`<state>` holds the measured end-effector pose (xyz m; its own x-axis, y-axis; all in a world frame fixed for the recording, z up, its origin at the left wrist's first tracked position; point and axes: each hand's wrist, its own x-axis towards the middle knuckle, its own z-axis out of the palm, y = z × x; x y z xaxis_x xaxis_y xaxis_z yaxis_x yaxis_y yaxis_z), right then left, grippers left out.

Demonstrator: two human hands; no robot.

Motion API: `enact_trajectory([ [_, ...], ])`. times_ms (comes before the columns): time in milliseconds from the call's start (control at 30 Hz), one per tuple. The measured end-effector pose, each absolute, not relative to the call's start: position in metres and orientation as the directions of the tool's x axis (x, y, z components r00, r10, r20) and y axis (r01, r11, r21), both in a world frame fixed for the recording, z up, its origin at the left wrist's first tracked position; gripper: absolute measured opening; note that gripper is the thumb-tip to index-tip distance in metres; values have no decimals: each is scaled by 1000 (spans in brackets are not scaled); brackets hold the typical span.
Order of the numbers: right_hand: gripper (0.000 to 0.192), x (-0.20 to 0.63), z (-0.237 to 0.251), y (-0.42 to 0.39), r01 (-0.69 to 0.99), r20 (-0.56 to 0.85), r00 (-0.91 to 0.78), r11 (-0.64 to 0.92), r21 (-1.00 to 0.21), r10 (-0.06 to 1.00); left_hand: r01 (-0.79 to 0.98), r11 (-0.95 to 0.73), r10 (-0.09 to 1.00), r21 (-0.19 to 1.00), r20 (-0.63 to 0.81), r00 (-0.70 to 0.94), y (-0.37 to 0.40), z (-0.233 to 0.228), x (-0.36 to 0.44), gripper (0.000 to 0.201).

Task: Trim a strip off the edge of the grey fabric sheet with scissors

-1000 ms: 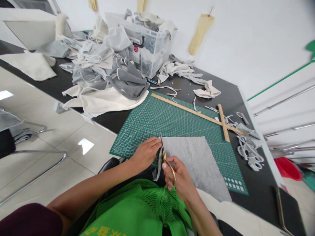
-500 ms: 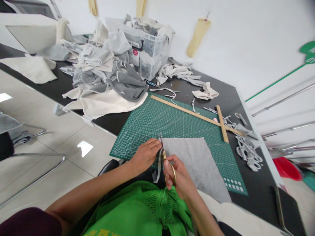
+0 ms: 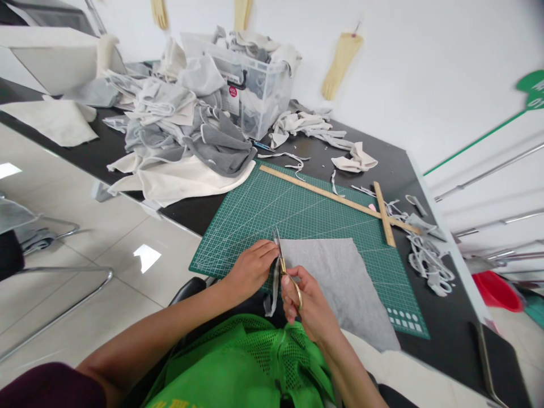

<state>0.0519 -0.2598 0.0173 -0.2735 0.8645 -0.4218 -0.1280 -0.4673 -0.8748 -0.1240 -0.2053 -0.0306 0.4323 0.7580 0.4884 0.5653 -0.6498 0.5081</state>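
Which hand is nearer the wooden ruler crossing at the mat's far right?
Right. The right hand, gripping the scissors, sits below the crossed wooden rulers, across the grey fabric. The left hand lies further left, on the fabric's left edge.
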Motion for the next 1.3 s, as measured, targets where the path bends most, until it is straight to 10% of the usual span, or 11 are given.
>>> enact_trajectory([
  [1300,59,51,18,-253,-111,-435,-245,-471,-875,866,562,-662,747,496,501,437,-205,-33,-124,28],
])
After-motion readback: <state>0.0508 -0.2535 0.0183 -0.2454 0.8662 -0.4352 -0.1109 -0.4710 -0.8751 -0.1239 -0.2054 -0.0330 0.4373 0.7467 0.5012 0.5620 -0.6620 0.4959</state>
